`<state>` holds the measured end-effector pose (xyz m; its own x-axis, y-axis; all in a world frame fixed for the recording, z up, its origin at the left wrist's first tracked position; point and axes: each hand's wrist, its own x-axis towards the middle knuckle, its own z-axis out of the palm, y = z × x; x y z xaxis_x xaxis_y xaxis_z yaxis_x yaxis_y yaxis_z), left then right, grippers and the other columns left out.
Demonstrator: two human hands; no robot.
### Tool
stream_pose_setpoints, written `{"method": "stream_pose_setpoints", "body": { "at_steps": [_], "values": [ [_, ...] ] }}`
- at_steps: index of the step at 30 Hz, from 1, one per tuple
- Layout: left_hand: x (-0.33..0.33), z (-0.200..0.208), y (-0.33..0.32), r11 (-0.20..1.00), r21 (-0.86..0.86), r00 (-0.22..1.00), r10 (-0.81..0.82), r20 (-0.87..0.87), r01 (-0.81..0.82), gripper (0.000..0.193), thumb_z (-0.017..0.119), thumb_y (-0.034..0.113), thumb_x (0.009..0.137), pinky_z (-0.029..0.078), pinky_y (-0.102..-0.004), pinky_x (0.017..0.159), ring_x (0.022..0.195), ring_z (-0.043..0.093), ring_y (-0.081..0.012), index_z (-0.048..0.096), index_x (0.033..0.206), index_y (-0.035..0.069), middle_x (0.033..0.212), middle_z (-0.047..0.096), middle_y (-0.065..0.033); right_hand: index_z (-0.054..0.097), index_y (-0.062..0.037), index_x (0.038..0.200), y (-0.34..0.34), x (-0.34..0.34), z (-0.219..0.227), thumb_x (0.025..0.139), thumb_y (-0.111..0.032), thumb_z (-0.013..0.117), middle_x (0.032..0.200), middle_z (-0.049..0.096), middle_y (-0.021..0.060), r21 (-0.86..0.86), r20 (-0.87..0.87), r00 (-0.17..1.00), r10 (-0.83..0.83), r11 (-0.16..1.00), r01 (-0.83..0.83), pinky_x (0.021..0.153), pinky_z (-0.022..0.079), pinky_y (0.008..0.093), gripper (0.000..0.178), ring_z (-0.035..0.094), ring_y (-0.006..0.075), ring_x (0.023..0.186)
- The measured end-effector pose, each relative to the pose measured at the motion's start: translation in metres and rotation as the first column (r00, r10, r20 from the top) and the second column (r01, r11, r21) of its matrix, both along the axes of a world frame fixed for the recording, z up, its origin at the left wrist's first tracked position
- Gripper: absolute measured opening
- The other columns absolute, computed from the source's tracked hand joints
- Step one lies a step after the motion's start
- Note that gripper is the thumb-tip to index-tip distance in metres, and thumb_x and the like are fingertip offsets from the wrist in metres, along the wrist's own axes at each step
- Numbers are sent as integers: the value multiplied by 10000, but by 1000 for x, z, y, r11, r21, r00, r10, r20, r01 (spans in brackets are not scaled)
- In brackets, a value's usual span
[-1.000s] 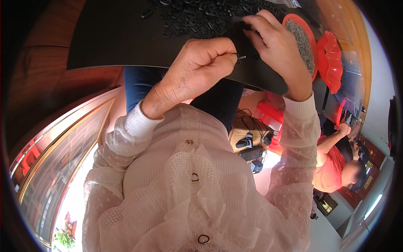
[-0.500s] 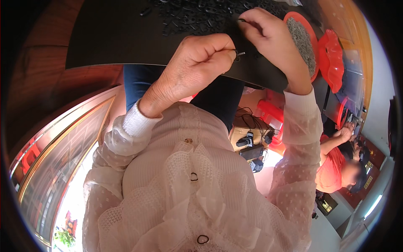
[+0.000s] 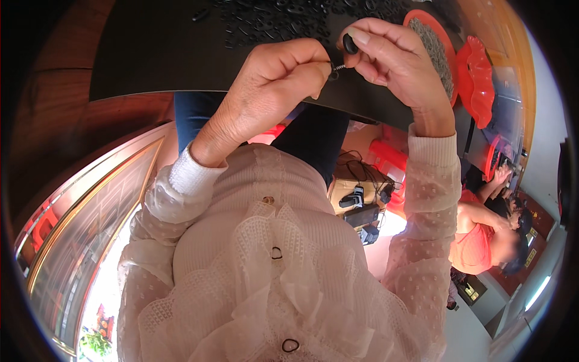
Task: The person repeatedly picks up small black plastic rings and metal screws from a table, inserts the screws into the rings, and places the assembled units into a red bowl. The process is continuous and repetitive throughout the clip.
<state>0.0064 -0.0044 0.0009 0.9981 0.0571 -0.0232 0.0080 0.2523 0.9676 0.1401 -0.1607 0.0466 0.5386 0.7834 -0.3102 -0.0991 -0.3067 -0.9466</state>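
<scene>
My left hand (image 3: 278, 84) is closed in a pinch over the near edge of the dark table (image 3: 151, 66). A small black part mostly hidden by its fingers is held there, and a thin metal coil spring (image 3: 339, 67) sticks out to the right. Facing it, my right hand (image 3: 395, 60) grips a glossy black oval piece (image 3: 349, 44) between thumb and fingers. The spring's right end comes close to the right fingertips; whether they touch it I cannot tell. Loose black plastic parts (image 3: 265, 23) lie spread on the table beyond both hands.
Right of my right hand stands a red bowl (image 3: 451, 45) of small grey metal springs (image 3: 431, 48). Beside it is a red wavy-edged dish (image 3: 475, 81). Chargers and cables (image 3: 362, 208) sit on a box below. A person in a red top (image 3: 472, 241) works at the far right.
My right hand has come back from the pile with the black oval piece and turned toward my left hand. My left hand has shifted slightly up and left, still holding the part with the spring.
</scene>
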Motion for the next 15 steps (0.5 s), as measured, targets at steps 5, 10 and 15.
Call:
{"method": "stream_pose_setpoints", "body": {
  "at_steps": [5,10,15],
  "values": [
    [0,-7,1,990,110,990,-99,100,88,116,503,45,900,422,-193,513,590,525,-51,596,837,13,694,568,-11,626,-7,1034,5,-9,-4,947,-166,549,690,584,4,30,8,997,-72,997,72,434,261,179,197,404,23,512],
    [0,-6,1,979,166,977,-147,156,121,120,508,40,911,423,-183,513,616,577,-54,619,877,13,739,608,-12,616,-11,961,20,-18,-3,945,-146,556,703,536,-29,19,-65,996,-60,998,62,467,315,185,149,423,24,558],
    [-2,-7,-3,996,81,986,7,166,-21,168,492,56,924,417,-185,497,539,477,-35,651,948,7,740,611,-13,611,-19,945,22,-20,-1,926,-122,577,728,579,18,-14,-82,993,-83,997,82,489,382,221,110,514,96,571]
  ]
}}
